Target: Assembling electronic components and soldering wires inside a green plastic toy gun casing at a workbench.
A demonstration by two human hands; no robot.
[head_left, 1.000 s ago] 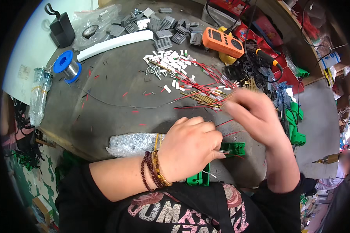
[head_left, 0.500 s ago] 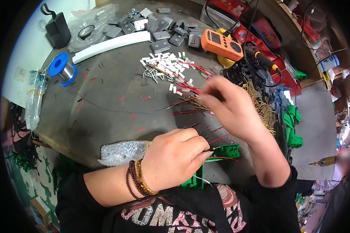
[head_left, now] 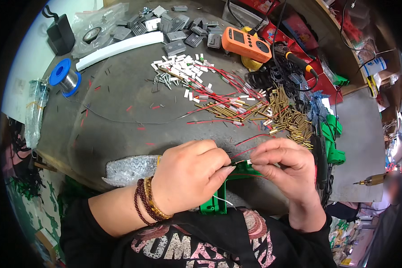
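At the counter's point(head_left: 114, 142) near edge, the left hand point(head_left: 192, 165) held a lead point(head_left: 240, 162) and the right hand point(head_left: 283, 167) a white piece point(head_left: 249, 162), each grip narrow, near green casing point(head_left: 210, 207): apparently a joining step, calling for steady alignment.

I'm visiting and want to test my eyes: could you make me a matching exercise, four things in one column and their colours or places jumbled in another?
Things
1. Spool
2. White piece
3. Meter
4. Brass rods

Colours and places
A. Orange
B. Piled beyond the right hand
C. Blue with silvery wire
D. Pinched in the right hand's grip

Right pairs: 1-C, 2-D, 3-A, 4-B
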